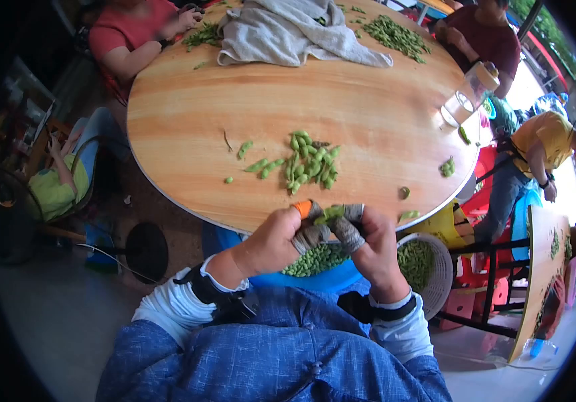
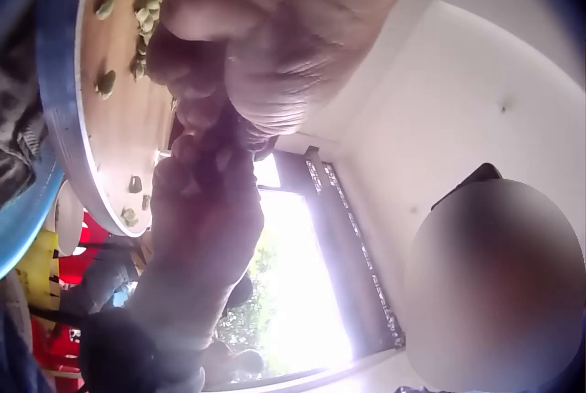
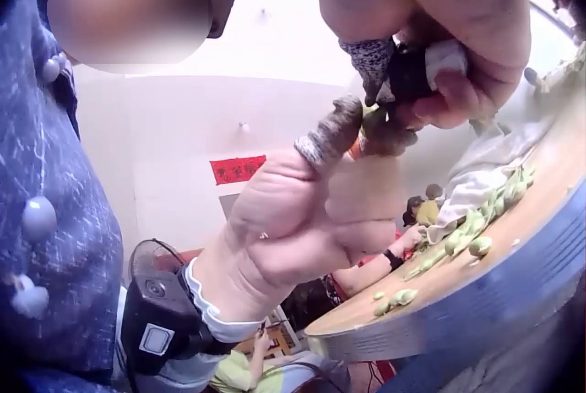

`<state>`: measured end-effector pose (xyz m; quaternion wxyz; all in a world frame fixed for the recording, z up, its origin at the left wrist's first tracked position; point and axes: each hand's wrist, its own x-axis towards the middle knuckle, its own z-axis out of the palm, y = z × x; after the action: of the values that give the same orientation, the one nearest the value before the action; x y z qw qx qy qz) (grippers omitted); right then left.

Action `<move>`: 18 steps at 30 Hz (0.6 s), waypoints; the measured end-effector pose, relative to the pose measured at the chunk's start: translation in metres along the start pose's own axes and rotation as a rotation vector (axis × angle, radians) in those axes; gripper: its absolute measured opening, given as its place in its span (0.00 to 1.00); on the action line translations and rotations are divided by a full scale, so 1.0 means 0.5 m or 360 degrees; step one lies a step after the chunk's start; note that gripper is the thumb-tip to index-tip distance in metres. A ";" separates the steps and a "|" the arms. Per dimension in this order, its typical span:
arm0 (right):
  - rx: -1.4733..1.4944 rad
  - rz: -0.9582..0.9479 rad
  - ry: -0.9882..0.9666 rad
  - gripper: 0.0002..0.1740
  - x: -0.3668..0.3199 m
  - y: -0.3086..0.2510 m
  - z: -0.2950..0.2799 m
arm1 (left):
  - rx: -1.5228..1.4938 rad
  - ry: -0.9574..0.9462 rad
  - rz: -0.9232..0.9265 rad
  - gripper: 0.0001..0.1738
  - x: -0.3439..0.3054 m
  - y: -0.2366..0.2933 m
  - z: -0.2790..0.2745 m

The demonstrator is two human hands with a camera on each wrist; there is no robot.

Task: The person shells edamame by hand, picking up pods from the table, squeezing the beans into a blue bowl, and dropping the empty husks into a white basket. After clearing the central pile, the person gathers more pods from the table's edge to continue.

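Note:
Both hands meet at the table's near edge, over a blue basin (image 1: 341,276) of shelled green beans (image 1: 315,260). Between the fingertips is a green soybean pod (image 1: 330,214), pinched by my left hand (image 1: 268,242) from one side and my right hand (image 1: 376,249) from the other. Worn fabric wraps cover several fingertips, one with an orange band (image 1: 303,208). The right wrist view shows the pod (image 3: 372,124) mostly hidden by thumbs and fingers. Just beyond the hands lies a small heap of soybean pods (image 1: 311,163) on the wooden table (image 1: 201,134).
A white basket (image 1: 441,271) of green pods stands right of the basin. Across the table lie a grey cloth (image 1: 268,37) and another pod pile (image 1: 396,37). A clear bottle (image 1: 472,94) stands near the right edge. Other people sit around, one in a red shirt (image 1: 124,33).

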<state>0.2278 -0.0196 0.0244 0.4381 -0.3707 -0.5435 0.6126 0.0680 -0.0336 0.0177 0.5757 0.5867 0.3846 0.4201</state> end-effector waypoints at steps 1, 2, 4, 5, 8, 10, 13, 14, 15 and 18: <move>-0.0059 -0.0030 -0.0023 0.08 0.000 -0.001 0.002 | 0.0216 -0.0016 0.0034 0.07 -0.003 0.001 -0.005; -0.0116 -0.0056 -0.0046 0.08 -0.004 0.000 0.004 | 0.0221 -0.0006 0.0026 0.07 -0.005 0.009 -0.008; -0.0508 -0.0162 -0.0088 0.08 -0.015 0.005 0.006 | 0.0139 0.0020 -0.0063 0.06 -0.011 0.011 -0.013; -0.0641 -0.0290 -0.0097 0.07 -0.014 0.005 0.010 | 0.0052 0.0034 -0.0145 0.06 -0.015 -0.006 -0.017; -0.0859 -0.0509 -0.0044 0.07 -0.012 0.007 0.016 | 0.0108 0.0092 -0.0083 0.06 -0.021 -0.032 -0.014; -0.0768 -0.0428 0.0070 0.07 -0.018 0.007 0.013 | 0.0201 0.0064 -0.0034 0.09 -0.023 -0.030 -0.018; -0.0554 -0.0360 0.0387 0.08 -0.035 0.020 -0.040 | 0.0474 0.0335 -0.0071 0.09 -0.040 -0.018 -0.062; -0.0665 -0.0340 0.0506 0.09 -0.043 0.027 -0.087 | 0.0667 0.0497 0.0078 0.09 -0.043 -0.027 -0.088; -0.0762 -0.0366 0.0601 0.09 -0.053 0.036 -0.141 | 0.0857 0.0658 0.0231 0.09 -0.043 -0.041 -0.117; -0.1620 -0.0127 0.1041 0.12 -0.098 0.023 -0.253 | 0.1356 0.1018 0.0100 0.08 -0.039 -0.049 -0.186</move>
<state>0.3609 -0.0227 -0.0052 0.3728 -0.6820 -0.6189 0.1132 -0.0252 -0.0181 -0.0092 0.1275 0.6224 0.6596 0.4016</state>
